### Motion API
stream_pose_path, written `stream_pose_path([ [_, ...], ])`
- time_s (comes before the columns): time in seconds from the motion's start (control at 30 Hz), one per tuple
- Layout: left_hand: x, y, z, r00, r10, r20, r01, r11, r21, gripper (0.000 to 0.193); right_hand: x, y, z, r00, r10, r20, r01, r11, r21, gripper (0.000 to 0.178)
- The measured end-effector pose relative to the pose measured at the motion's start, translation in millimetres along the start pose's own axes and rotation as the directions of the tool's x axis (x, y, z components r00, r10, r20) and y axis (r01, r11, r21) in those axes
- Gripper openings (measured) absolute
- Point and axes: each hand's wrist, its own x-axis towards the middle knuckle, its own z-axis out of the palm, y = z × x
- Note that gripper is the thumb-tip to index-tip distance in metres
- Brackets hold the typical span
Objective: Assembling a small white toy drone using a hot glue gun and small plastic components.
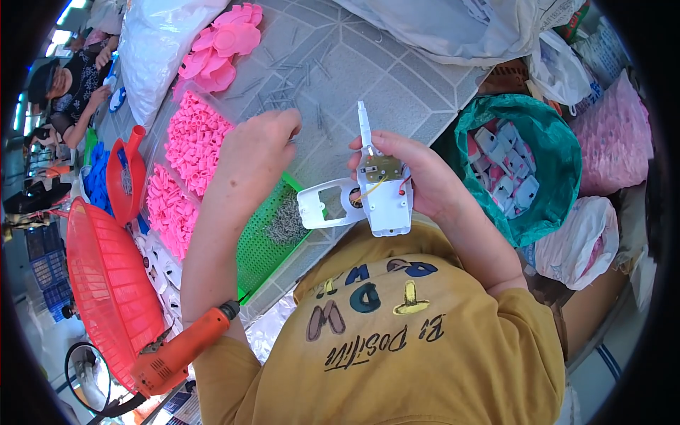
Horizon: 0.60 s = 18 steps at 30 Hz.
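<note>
My right hand [407, 166] grips a white plastic housing [391, 205] with a circuit board [380, 168] set in it and a narrow tip pointing away. Yellow and red wires run from the board. A white frame piece [322, 202] with a round, dark-centred part hangs beside the housing on its left. My left hand [258, 149] is closed, its fingertips pressed together above the table near scattered thin metal pins [283, 85]. Whatever it pinches is too small to make out. Under my left wrist lies a green basket [258, 258] with a heap of small metal screws [285, 218].
Pink small parts [195, 134] and larger pink pieces [225, 39] lie left of the pins. An orange power screwdriver [188, 350] is by my left elbow, near a red basket [110, 283]. To the right, a teal bag [545, 212] holds white-and-pink units. People [78, 85] sit far left.
</note>
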Motion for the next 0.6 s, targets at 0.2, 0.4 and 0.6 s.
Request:
stream_pose_path([
  [0.2, -2.9, 4.0, 4.1, 0.984, -0.033, -0.176, -0.001, 0.982, -0.19, 0.016, -1.3, -1.7, -0.5, 1.0, -0.003, 0.004, 0.003, 1.0, -0.001, 0.039],
  [0.4, 2.1, -12.8, 34.5, 0.961, 0.156, -0.231, -0.195, 0.968, -0.157, 0.017, -0.8, -1.0, -1.0, 1.0, -0.002, -0.005, 0.002, 1.0, 0.03, 0.039],
  [0.6, 2.0, -9.3, 35.0, 0.974, 0.149, -0.168, -0.176, 0.972, -0.158, 0.013, 0.0, 0.7, -2.7, 1.0, -0.003, -0.006, 0.003, 1.0, 0.022, 0.039],
])
